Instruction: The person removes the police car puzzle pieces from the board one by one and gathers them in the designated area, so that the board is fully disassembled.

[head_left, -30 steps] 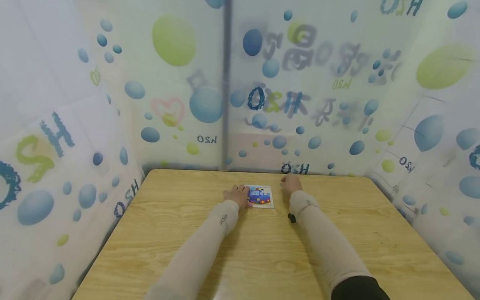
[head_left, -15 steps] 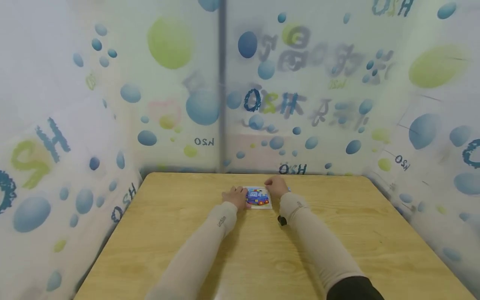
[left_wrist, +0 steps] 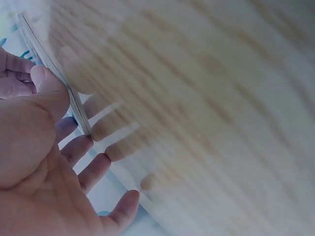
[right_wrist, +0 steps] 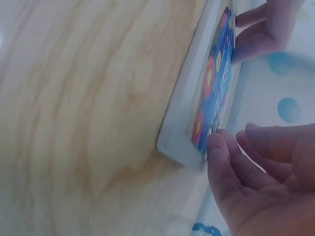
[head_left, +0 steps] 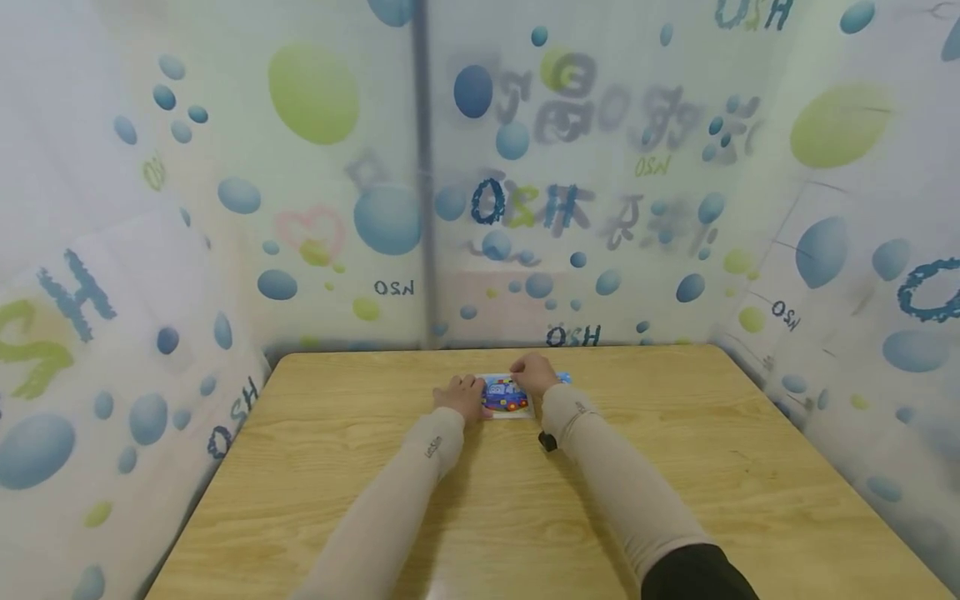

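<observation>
A flat jigsaw puzzle (head_left: 504,398) with a white border and a blue cartoon car lies near the table's far edge. My left hand (head_left: 459,397) holds its left side, with the thumb (left_wrist: 45,81) against the near edge and the fingers spread around the side. Over the upper right corner, my right hand (head_left: 535,375) pinches a puzzle piece between thumb and fingertips, against the picture's surface. That piece is almost wholly hidden by the fingers in every view. A small blue item (head_left: 564,377) shows just behind the right hand.
The wooden table (head_left: 480,500) stretches toward me on all near sides of the puzzle. Patterned curtain-like walls (head_left: 360,250) with blue and green spots close in at the back, left and right. A dark object (head_left: 548,441) sits under the right wrist.
My right hand has moved left from beside the puzzle to its upper right corner. The left hand stays on the puzzle's left side. The head view has shifted slightly.
</observation>
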